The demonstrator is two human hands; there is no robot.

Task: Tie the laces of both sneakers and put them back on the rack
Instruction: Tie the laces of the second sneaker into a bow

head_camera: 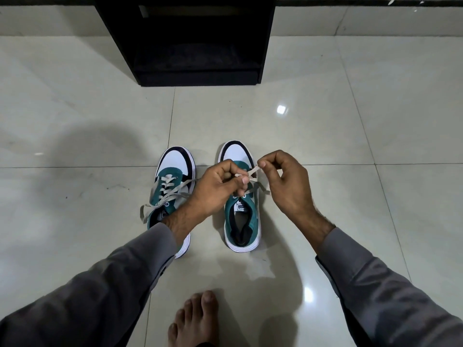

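Note:
Two green, white and black sneakers stand side by side on the tiled floor, toes pointing away from me. Over the right sneaker (241,221), my left hand (218,186) pinches one white lace end while my right hand (283,181) pinches the other lace end (253,170) between thumb and forefinger. The left sneaker (172,171) has loose laces (160,201) trailing off to its left; my left forearm covers its heel.
A black shoe rack (195,46) stands on the floor beyond the sneakers, its lowest shelf dark. My bare foot (195,319) rests on the tiles at the bottom centre. Glossy tile floor (350,146) spreads all around.

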